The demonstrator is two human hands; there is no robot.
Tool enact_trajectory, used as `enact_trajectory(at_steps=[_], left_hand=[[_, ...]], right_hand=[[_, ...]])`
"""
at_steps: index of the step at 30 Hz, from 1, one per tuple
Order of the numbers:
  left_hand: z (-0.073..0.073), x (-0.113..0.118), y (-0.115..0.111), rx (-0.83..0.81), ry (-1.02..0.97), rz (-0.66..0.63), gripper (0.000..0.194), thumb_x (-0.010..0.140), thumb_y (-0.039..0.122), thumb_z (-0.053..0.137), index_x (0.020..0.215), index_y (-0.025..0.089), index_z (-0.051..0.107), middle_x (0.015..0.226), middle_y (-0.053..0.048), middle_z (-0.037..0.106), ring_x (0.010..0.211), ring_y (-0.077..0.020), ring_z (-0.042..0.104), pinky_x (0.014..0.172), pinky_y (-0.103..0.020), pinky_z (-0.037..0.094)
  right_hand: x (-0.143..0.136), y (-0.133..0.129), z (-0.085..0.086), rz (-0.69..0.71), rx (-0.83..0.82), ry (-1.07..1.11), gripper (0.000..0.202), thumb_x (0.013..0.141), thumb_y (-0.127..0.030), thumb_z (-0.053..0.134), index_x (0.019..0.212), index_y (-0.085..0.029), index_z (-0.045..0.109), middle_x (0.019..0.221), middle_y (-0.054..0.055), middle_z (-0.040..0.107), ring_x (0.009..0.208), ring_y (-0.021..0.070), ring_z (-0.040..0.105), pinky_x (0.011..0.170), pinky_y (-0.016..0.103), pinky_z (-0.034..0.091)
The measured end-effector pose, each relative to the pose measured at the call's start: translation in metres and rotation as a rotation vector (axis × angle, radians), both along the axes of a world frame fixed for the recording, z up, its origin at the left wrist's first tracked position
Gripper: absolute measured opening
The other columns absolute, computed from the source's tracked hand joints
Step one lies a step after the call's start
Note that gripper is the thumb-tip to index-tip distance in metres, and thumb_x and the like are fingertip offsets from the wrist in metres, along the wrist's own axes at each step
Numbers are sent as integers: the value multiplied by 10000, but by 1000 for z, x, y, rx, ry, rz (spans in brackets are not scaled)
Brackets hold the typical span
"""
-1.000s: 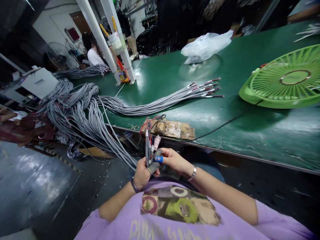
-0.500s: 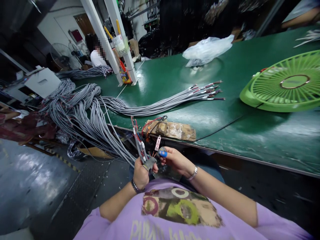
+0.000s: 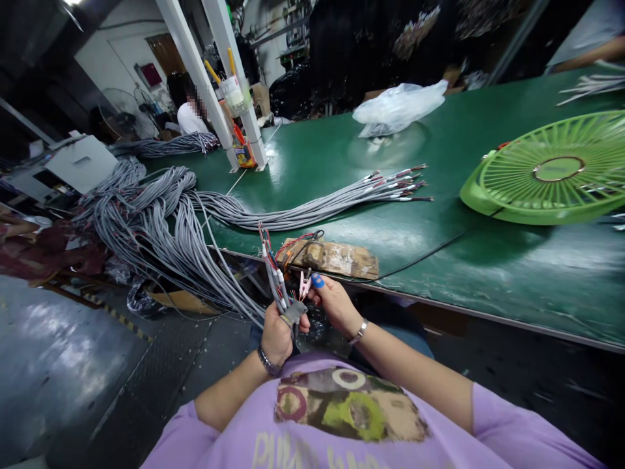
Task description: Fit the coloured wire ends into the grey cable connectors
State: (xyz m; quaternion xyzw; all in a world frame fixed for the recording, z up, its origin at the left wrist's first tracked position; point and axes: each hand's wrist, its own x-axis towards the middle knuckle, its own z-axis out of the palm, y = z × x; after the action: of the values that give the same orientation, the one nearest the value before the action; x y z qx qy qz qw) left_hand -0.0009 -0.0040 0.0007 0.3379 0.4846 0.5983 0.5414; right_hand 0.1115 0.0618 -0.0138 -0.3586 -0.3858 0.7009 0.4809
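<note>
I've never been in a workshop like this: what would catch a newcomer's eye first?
Probably the bright green fan on the right of the green table. Then the heap of grey cables at the left, some running to the left hand, which holds cable ends; the right hand is at a pink clip.

a workshop: bundled grey cables [image 3: 146, 202] on a green workbench [image 3: 512, 280]

Cables [image 3: 312, 213] lie on the table [image 3: 493, 277], left of the fan [image 3: 556, 169].

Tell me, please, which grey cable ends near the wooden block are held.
The cluster in the left hand, tips upward; the bundle behind lies on the table.
</note>
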Motion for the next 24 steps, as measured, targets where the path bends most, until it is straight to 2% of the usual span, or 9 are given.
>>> enact_trajectory(at_steps=[5, 11, 19, 21, 24], left_hand=[[-3, 0, 1, 5, -16, -9, 227, 709, 339, 690, 668, 135, 600, 453, 19, 564, 379, -90, 479, 391, -197, 405], [-5, 0, 0, 0, 5, -19, 220, 729, 310, 677, 637, 140, 573, 443, 22, 557, 374, -88, 471, 393, -197, 411], [-5, -2, -10, 35, 1, 11, 242, 733, 343, 682, 642, 139, 588, 470, 7, 584, 395, -99, 496, 401, -208, 419], [-6, -3, -12, 33, 9, 42, 256, 728, 352, 689, 633, 141, 580, 470, 8, 583, 400, -100, 500, 405, -209, 426], [-6, -2, -11, 22, 23, 78, 259, 719, 362, 698, 644, 145, 579, 478, 11, 585, 407, -101, 507, 412, -212, 438]], right_hand=[[-5, 4, 0, 211, -182, 263, 446, 670, -600, 678, 745, -162, 640, 638, 15, 606, 558, 113, 494, 509, 236, 370], [-8, 7, -6, 147, -250, 351, 370, 685, -494, 730, 831, -158, 678, 664, 7, 624, 574, 100, 515, 544, 228, 395], [2, -1, -4, 326, -321, 393, 450, 801, -611, 532, 813, -173, 637, 794, 52, 653, 640, 122, 557, 585, 243, 445], [3, -2, -1, 333, -317, 399, 402, 813, -563, 553, 821, -171, 640, 804, 53, 654, 643, 119, 556, 585, 240, 449], [3, -2, 0, 274, -285, 377, 275, 802, -441, 630, 825, -168, 651, 779, 37, 648, 632, 107, 541, 573, 224, 447]])
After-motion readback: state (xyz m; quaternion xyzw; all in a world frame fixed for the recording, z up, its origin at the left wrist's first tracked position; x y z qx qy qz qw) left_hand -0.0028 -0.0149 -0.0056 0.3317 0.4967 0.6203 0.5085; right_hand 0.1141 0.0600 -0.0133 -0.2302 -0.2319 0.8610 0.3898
